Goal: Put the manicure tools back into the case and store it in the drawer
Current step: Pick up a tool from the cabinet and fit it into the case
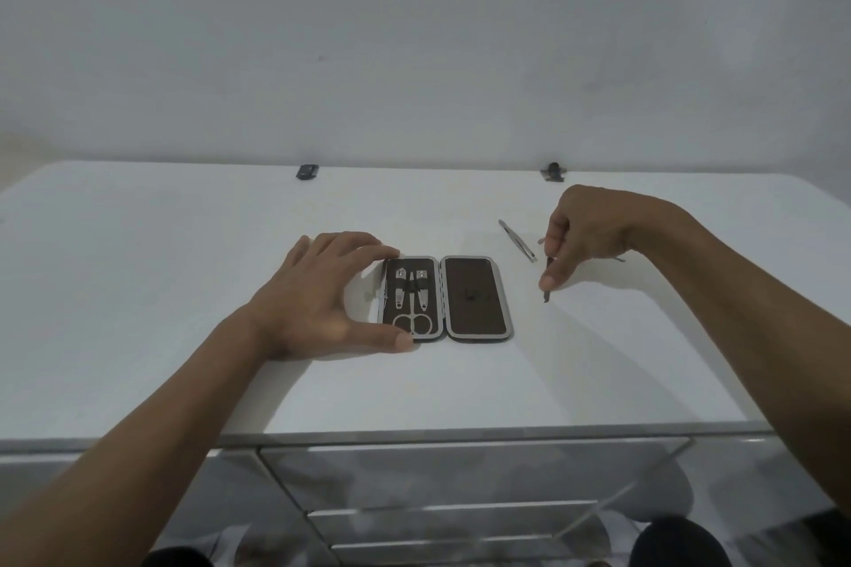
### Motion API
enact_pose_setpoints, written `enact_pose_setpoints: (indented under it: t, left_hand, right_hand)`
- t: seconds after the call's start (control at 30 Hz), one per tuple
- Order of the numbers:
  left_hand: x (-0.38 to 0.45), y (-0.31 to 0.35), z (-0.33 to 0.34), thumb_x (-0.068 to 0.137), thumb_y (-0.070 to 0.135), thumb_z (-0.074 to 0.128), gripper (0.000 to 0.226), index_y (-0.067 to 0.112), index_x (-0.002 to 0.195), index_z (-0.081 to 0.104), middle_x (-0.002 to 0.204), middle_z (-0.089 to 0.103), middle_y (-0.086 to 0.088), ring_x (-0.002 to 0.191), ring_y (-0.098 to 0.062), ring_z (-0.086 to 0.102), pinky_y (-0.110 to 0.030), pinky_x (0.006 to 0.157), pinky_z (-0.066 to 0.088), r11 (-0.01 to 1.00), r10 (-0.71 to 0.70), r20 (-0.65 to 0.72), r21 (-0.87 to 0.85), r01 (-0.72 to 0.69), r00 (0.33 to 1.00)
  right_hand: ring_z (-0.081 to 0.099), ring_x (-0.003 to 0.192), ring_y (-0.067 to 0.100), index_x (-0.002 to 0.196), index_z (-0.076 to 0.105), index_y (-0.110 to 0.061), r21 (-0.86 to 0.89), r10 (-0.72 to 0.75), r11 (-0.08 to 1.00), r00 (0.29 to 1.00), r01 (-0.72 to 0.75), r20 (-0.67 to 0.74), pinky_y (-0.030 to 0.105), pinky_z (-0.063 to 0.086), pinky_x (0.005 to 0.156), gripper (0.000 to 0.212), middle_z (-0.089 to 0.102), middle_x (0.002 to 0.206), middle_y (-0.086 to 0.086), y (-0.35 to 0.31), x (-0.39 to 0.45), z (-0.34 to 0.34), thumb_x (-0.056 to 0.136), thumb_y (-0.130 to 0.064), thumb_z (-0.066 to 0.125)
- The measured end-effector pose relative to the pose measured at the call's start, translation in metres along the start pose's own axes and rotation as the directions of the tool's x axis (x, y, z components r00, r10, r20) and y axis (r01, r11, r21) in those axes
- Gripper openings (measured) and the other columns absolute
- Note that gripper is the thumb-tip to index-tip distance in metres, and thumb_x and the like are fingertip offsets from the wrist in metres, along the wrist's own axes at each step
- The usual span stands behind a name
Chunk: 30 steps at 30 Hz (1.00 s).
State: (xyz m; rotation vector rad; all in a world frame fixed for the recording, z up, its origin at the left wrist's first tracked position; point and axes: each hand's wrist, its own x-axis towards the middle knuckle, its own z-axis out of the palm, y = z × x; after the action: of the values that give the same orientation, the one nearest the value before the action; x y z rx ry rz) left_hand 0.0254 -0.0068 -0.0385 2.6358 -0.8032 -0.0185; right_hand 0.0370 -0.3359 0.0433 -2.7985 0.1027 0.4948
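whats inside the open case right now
The left half of the case holds two nail clippers and scissors under straps. The right half looks bare. Any slot at the left edge is partly hidden by the left hand.

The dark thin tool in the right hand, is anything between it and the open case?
Nothing visible does. The right hand pinches the dark thin tool above bare white tabletop, right of the open brown case. The silver tweezers lie farther back, off that path.

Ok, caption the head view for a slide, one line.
Left hand steadies the open manicure case while the right hand pinches a thin dark tool; tweezers lie beside it.
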Motion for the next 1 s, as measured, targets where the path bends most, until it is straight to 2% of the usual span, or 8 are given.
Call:
enact_pose_setpoints:
  t: [0.07,0.17,0.27,0.47,0.57,0.73,0.83,1.0]
  left_hand:
    - [0.000,0.001,0.000,0.050,0.110,0.042,0.119,0.042,0.147,0.043,0.149,0.041,0.021,0.144,-0.009,0.032,-0.053,0.122,0.024,1.000,-0.002,-0.001,0.001,0.002,1.000]
    - [0.000,0.001,-0.001,0.049,0.110,0.041,0.119,0.042,0.147,0.043,0.148,0.041,0.022,0.144,-0.008,0.031,-0.052,0.122,0.024,1.000,-0.003,-0.004,0.002,0.003,1.000]
    - [0.000,0.000,0.000,0.050,0.110,0.042,0.118,0.043,0.147,0.043,0.148,0.041,0.022,0.144,-0.008,0.031,-0.052,0.122,0.024,1.000,-0.001,-0.003,0.001,0.001,1.000]
    - [0.000,0.001,0.000,0.049,0.110,0.042,0.118,0.043,0.147,0.043,0.148,0.041,0.022,0.143,-0.008,0.032,-0.053,0.123,0.023,1.000,0.000,-0.004,-0.001,0.000,1.000]
    - [0.000,0.001,0.000,0.049,0.110,0.041,0.119,0.043,0.147,0.043,0.147,0.041,0.023,0.144,-0.008,0.031,-0.054,0.123,0.023,1.000,-0.002,-0.002,-0.006,0.002,1.000]
    - [0.000,0.000,0.000,0.049,0.110,0.042,0.118,0.044,0.147,0.043,0.148,0.040,0.023,0.144,-0.008,0.031,-0.054,0.123,0.023,1.000,-0.004,0.000,-0.005,0.004,1.000]
    - [0.000,0.001,0.000,0.049,0.110,0.040,0.119,0.043,0.147,0.043,0.148,0.041,0.022,0.144,-0.008,0.031,-0.054,0.123,0.023,1.000,-0.002,0.002,-0.003,0.002,1.000]
    - [0.000,0.001,0.000,0.048,0.111,0.039,0.121,0.042,0.148,0.043,0.149,0.041,0.022,0.144,-0.009,0.031,-0.053,0.123,0.023,1.000,-0.003,0.004,0.003,0.003,1.000]
  right_hand:
    - [0.068,0.090,0.018,0.082,0.073,-0.013,0.014,0.005,1.000,1.000,-0.005,-0.002,0.031,0.051,0.076,0.051,0.077,0.091,0.003,0.000,0.000,0.000,0.045,-0.039,0.097]
    - [0.063,0.073,0.016,0.080,0.074,-0.014,0.040,0.011,0.999,1.000,-0.010,-0.025,0.026,0.046,0.063,0.049,0.076,0.087,0.007,0.001,-0.003,0.001,0.045,-0.039,0.097]
    - [0.059,0.065,0.014,0.080,0.074,-0.013,0.062,0.012,0.998,0.999,-0.009,-0.040,0.024,0.039,0.054,0.046,0.076,0.083,0.008,0.001,-0.004,0.002,0.048,-0.037,0.097]
    - [0.063,0.067,0.014,0.093,0.072,-0.006,0.139,0.001,0.990,0.999,-0.006,0.035,0.024,0.049,0.061,0.042,0.072,0.068,-0.004,0.002,-0.007,0.000,0.059,-0.016,0.094]
    - [0.064,0.070,0.016,0.093,0.073,-0.006,0.160,-0.013,0.987,0.998,0.003,0.059,0.025,0.053,0.064,0.037,0.072,0.075,0.003,0.001,-0.008,0.000,0.061,-0.006,0.091]
    - [0.067,0.071,0.017,0.090,0.073,-0.004,0.205,-0.013,0.979,0.999,0.002,0.053,0.026,0.055,0.064,0.032,0.073,0.077,0.005,0.001,-0.010,0.000,0.063,0.007,0.084]
    - [0.067,0.071,0.019,0.089,0.073,-0.004,0.201,0.003,0.980,1.000,-0.005,0.012,0.028,0.057,0.064,0.031,0.074,0.079,0.009,-0.001,-0.012,0.002,0.062,0.003,0.087]
    - [0.066,0.056,0.013,0.091,0.069,-0.007,0.100,0.041,0.995,0.993,-0.030,-0.110,0.016,0.045,0.046,0.033,0.075,0.076,0.005,-0.010,-0.019,0.010,0.063,-0.005,0.086]
